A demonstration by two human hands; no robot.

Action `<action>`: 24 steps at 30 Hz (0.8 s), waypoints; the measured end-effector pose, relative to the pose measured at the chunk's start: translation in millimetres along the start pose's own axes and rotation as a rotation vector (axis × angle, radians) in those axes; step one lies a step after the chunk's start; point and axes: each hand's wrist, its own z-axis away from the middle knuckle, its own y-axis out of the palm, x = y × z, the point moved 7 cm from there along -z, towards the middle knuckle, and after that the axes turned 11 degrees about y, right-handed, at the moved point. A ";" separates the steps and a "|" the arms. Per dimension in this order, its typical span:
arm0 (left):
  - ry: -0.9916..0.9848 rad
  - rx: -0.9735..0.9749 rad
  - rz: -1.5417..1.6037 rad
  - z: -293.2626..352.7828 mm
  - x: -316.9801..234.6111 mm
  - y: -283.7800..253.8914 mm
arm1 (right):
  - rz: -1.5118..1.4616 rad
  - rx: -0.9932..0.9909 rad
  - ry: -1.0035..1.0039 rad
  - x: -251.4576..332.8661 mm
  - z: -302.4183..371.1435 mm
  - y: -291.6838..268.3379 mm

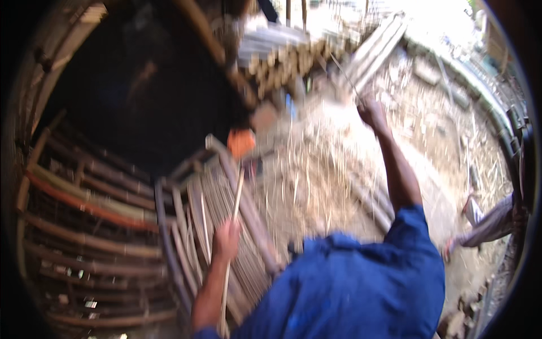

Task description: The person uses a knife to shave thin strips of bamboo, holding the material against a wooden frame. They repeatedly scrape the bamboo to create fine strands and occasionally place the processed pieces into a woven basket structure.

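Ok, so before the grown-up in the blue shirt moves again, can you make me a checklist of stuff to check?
1. Left hand has hold of the pale stick: ok.
2. Right hand has hold of the slender object: ok, it seems gripped at one end.
3. Slender object safe, not sharp: cannot tell, too blurred.
4. Left hand not touching the thin slats: cannot tell; it shows in front of them.
5. Other person's leg away from the right hand: ok, it's over by the right edge.
6. Ground free of pale slivers: not ok, lots are scattered.
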 end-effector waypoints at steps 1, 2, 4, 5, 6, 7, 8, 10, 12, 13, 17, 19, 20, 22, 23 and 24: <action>0.046 0.070 -0.047 -8.4 -14.1 8.4 | -0.046 0.114 -0.031 -6.4 37.7 31.0; 0.027 0.020 -0.024 -24.4 -22.6 7.8 | -0.096 0.158 -0.114 23.2 62.2 43.1; -0.017 0.004 0.015 -26.9 -32.2 22.5 | -0.112 0.106 -0.193 47.9 143.1 70.9; -0.016 -0.014 0.006 -35.6 -29.9 34.9 | -0.125 0.179 -0.160 66.2 163.5 78.0; -0.013 0.004 0.010 -43.7 -35.9 46.6 | -0.025 0.226 -0.203 82.8 183.9 75.9; -0.007 0.018 0.012 -52.3 -47.8 56.5 | 0.073 0.270 -0.250 94.1 198.0 71.4; 0.050 0.019 -0.012 -61.1 -56.8 65.5 | 0.091 0.190 -0.361 99.0 208.7 76.1; 0.132 0.002 -0.066 -68.8 -70.6 79.4 | 0.133 -0.039 -0.608 106.5 219.5 89.5; 0.164 -0.044 -0.147 -62.5 -77.1 81.4 | 0.154 0.129 -0.369 93.6 192.9 105.0; 0.114 0.002 -0.133 -53.5 -83.7 82.4 | 0.170 0.193 -0.214 77.3 165.5 102.3; 0.031 -0.006 -0.263 -5.2 -116.0 31.4 | -0.019 0.069 0.335 -83.0 56.2 39.4; 0.329 -0.147 -0.338 -23.5 -130.0 -36.6 | -0.033 -0.150 0.177 -98.3 51.8 59.9; 0.381 -0.111 -0.212 -44.8 -144.3 -64.8 | -0.176 0.001 0.244 -112.5 57.3 70.9; 0.329 -0.191 0.037 -90.9 -204.5 -123.5 | -0.306 0.200 0.304 -141.6 74.9 98.1; 0.339 -0.269 -0.064 -113.5 -244.9 -155.9 | -0.397 0.291 0.353 -154.3 93.9 120.9; 0.339 -0.344 -0.155 -138.7 -281.1 -186.9 | -0.496 0.336 0.398 -144.8 125.3 113.9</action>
